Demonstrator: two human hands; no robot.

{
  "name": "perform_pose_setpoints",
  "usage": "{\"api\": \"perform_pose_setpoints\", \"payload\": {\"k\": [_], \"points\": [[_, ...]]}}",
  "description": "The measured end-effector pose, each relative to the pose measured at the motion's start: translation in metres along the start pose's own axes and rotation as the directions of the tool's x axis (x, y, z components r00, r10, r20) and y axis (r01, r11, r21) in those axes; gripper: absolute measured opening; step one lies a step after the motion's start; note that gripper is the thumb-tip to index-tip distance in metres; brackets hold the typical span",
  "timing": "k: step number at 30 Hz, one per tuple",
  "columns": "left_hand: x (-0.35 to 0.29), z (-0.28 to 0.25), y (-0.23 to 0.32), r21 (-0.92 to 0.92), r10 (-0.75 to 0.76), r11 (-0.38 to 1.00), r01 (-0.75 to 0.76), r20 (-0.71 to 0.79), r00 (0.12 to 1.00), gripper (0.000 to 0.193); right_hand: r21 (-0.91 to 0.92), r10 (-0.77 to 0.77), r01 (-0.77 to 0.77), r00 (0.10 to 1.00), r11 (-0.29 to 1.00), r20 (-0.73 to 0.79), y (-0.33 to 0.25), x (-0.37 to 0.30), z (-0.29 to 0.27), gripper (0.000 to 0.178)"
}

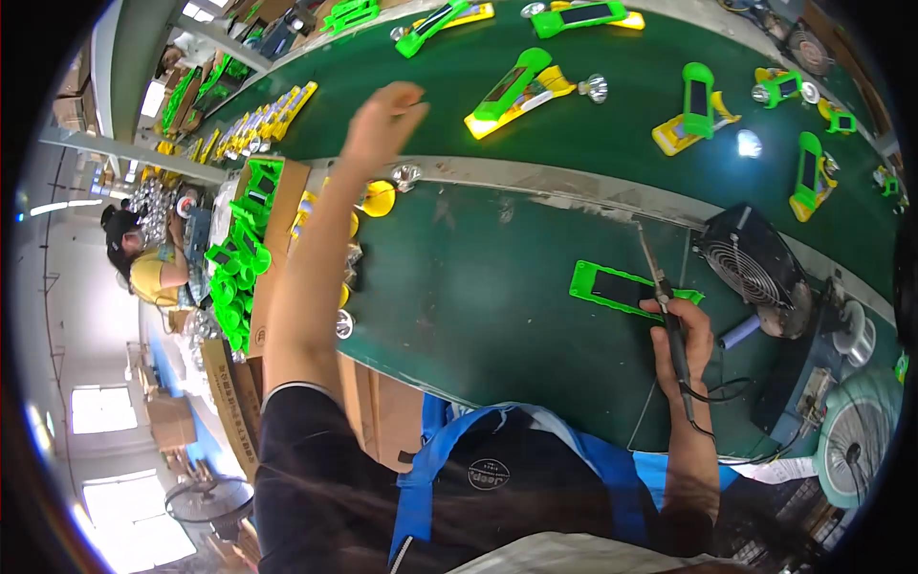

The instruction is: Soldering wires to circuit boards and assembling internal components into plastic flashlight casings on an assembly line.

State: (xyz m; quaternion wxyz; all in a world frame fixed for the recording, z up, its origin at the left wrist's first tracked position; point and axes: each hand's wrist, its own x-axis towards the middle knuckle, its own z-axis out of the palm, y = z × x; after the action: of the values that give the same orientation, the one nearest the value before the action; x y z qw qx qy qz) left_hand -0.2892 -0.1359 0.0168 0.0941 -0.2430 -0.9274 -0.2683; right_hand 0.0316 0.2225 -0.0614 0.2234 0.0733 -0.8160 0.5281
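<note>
My right hand (687,340) is closed around a soldering iron (676,354), its metal tip pointing up and away from me. Under and beside those fingers a green plastic lamp casing (583,280) with a dark panel lies on the green bench; part of it is hidden by the hand. My left arm stretches far forward, with my left hand (385,124) over the near part of the green belt. Its fingers are loosely curled, thumb apart, and nothing shows in them. Right of it, on the belt, lies a green-and-yellow lamp assembly (521,94) with a silver reflector.
A carton of green casings (239,253) stands left of my arm, near yellow parts and reflectors. More assemblies (698,110) lie along the belt, one lamp lit (749,143). On the right are a fume fan (751,258), solder spool (854,335) and pale green fan (856,450). A person (153,268) sits far left.
</note>
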Motion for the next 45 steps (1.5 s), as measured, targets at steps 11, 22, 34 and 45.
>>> {"api": "perform_pose_setpoints", "payload": {"k": [11, 22, 34, 45], "points": [[-0.077, -0.09, -0.087, 0.4, -0.06, 0.896, -0.193, 0.54, 0.839, 0.03, 0.286, 0.176, -0.171, 0.984, 0.943, 0.008, 0.004, 0.035, 0.036, 0.034], [-0.144, -0.02, 0.137, 0.046, 0.444, 0.87, -0.49, 0.359, 0.821, 0.04, -0.422, -0.329, 0.253, 0.937, 0.871, -0.118, -0.102, 0.015, -0.059, 0.041], [-0.181, 0.053, 0.198, -0.313, 0.662, 0.749, -0.584, 0.315, 0.68, 0.032, 0.529, 0.474, -0.307, 0.855, 0.791, -0.211, -0.062, -0.104, -0.062, 0.034], [-0.185, 0.093, 0.201, -0.563, 0.406, 0.784, -0.263, 0.144, 0.903, 0.015, -0.05, 0.156, -0.185, 0.924, 0.982, -0.349, -0.108, -0.08, -0.095, 0.035]]}}
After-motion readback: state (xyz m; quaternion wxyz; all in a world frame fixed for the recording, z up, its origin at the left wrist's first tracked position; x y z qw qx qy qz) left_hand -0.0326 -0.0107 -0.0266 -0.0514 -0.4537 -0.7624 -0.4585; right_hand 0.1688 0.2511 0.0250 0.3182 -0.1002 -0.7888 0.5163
